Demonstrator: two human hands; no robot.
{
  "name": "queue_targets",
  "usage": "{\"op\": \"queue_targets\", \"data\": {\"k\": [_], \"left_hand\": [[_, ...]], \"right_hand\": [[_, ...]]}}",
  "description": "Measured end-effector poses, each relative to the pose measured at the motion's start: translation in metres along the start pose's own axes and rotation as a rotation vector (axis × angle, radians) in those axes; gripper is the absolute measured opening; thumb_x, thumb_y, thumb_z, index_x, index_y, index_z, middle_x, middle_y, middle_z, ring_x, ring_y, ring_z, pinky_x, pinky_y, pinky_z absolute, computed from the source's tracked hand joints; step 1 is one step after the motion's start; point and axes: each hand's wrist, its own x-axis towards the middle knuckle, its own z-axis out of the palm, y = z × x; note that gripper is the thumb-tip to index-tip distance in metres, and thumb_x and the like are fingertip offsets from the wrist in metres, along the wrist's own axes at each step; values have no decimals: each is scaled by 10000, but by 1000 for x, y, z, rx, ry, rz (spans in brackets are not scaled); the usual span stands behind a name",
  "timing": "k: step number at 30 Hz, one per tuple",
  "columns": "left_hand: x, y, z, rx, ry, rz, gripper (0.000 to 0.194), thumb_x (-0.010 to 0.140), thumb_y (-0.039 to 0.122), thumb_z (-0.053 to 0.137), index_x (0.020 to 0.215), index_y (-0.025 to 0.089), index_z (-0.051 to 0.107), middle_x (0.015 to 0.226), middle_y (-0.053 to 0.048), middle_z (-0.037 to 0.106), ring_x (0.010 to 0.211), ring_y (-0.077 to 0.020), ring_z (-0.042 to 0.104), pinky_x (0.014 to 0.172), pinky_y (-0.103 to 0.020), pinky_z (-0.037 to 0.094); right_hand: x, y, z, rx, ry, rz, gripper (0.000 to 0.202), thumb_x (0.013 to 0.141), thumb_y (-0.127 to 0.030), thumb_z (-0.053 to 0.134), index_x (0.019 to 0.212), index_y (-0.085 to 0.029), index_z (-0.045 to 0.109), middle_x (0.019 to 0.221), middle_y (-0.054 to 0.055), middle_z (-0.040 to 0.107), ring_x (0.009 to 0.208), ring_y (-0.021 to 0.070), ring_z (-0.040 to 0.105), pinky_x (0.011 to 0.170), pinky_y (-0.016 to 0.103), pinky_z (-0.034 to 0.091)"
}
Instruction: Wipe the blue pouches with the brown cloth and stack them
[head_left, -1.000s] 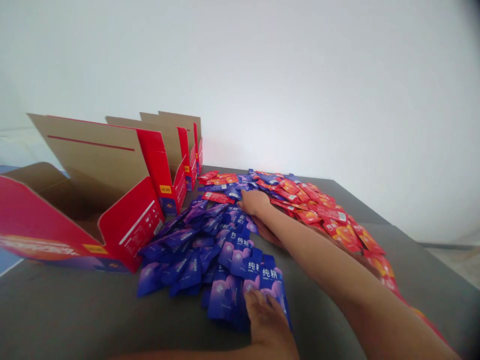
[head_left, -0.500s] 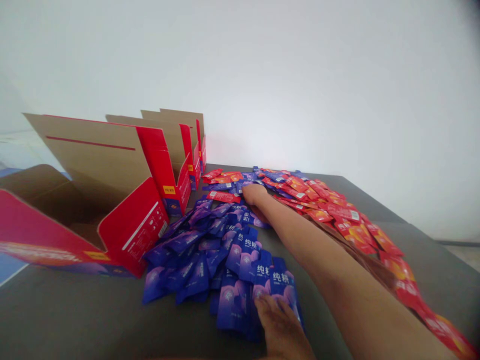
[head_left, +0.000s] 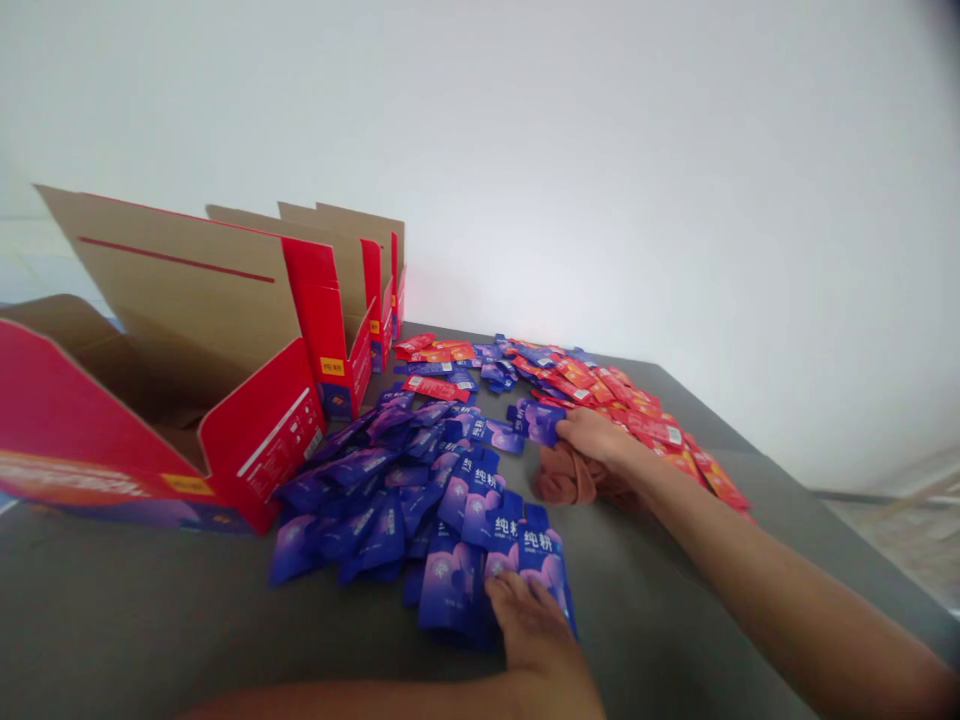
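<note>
My left hand (head_left: pixel 534 632) lies at the near end of a pile of blue-purple sachets (head_left: pixel 450 490), its fingers apart and resting on the printed faces of the nearest ones. Farther off, my right hand (head_left: pixel 596 438) pinches one blue sachet (head_left: pixel 536 421) by its edge, just above the table. A crumpled brown cloth (head_left: pixel 562 478) sits right under that hand and wrist. Beyond it spreads a heap of red-orange sachets (head_left: pixel 626 398), partly covered by my right forearm.
On the left stands a large red carton (head_left: pixel 277 440) with its lid raised, and several similar cartons (head_left: pixel 349 370) line up behind it. Mixed red and blue sachets (head_left: pixel 442 352) lie at the back of the dark table (head_left: pixel 187 620), near a white wall (head_left: pixel 600 180).
My right hand has drawn back and to the right from the far sachets, now with a blue sachet in its fingers. The brown cloth shows more fully. My left hand stays on the near sachets.
</note>
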Motion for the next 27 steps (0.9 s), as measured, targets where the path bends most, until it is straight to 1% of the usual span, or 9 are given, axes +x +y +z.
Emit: {"op": "queue_targets", "data": {"k": [3, 7, 11, 13, 15, 18, 23, 25, 27], "left_hand": [[-6, -7, -10, 28, 28, 37, 452, 787, 19, 373, 1207, 118, 509, 1232, -219, 562, 1200, -309, 455, 987, -473, 365], [-9, -12, -15, 95, 62, 59, 490, 762, -17, 357, 1195, 128, 533, 1163, -216, 613, 1147, -303, 504, 912, -445, 398], [-11, -13, -18, 169, 73, 70, 510, 744, -23, 348, 1201, 112, 531, 1044, -203, 669, 1048, -297, 566, 821, -404, 424], [-12, -14, -20, 196, 79, 74, 511, 736, -17, 358, 1204, 95, 529, 1021, -211, 672, 1012, -303, 580, 793, -395, 427], [-12, -15, -24, 214, 88, 77, 513, 727, -13, 366, 1202, 85, 531, 1020, -218, 668, 990, -304, 587, 792, -393, 424], [-11, -16, -28, 228, 92, 80, 512, 719, -11, 362, 1187, 84, 547, 1010, -212, 670, 961, -300, 597, 783, -382, 427], [-9, -16, -34, 258, 80, 78, 515, 721, -11, 338, 1183, 74, 548, 1000, -226, 668, 926, -296, 612, 760, -368, 433], [-10, -15, -35, 278, 65, 80, 512, 724, -5, 336, 1186, 70, 545, 991, -230, 669, 917, -298, 615, 760, -371, 433], [-10, -14, -36, 295, 55, 78, 512, 735, 1, 323, 1195, 70, 537, 995, -232, 667, 920, -294, 614, 771, -374, 429]], "right_hand": [[-54, 28, 9, 190, -102, 3, 360, 865, -306, 347, 834, -105, 644, 705, 70, 658, 637, 158, 600, 574, 238, 450], [-112, 49, 24, 405, -233, -36, 452, 876, -384, 302, 771, -131, 662, 661, 49, 648, 631, 159, 594, 580, 250, 467], [-144, 63, 17, 520, -472, -227, 434, 836, -484, 438, 745, -148, 697, 711, 42, 649, 721, 167, 584, 687, 249, 450], [-150, 70, 7, 483, -519, -297, 420, 843, -482, 446, 808, -150, 700, 761, 40, 650, 741, 164, 576, 691, 243, 436], [-149, 76, -3, 441, -429, -325, 380, 866, -431, 426, 870, -148, 679, 825, 40, 645, 759, 158, 570, 685, 239, 425], [-137, 76, -10, 382, -142, -284, 256, 856, -303, 422, 907, -153, 623, 862, 36, 625, 723, 144, 554, 649, 238, 414], [-111, 47, 7, 156, 301, -270, 334, 763, -153, 436, 1090, -155, 506, 824, 39, 605, 733, 176, 548, 697, 289, 402], [-105, 34, 21, 72, 340, -409, 419, 758, -152, 449, 1177, -137, 458, 942, 80, 602, 857, 205, 544, 772, 315, 396], [-104, 28, 36, 9, 267, -552, 495, 770, -188, 477, 1256, -126, 410, 1075, 116, 572, 970, 226, 516, 839, 339, 382]]}}
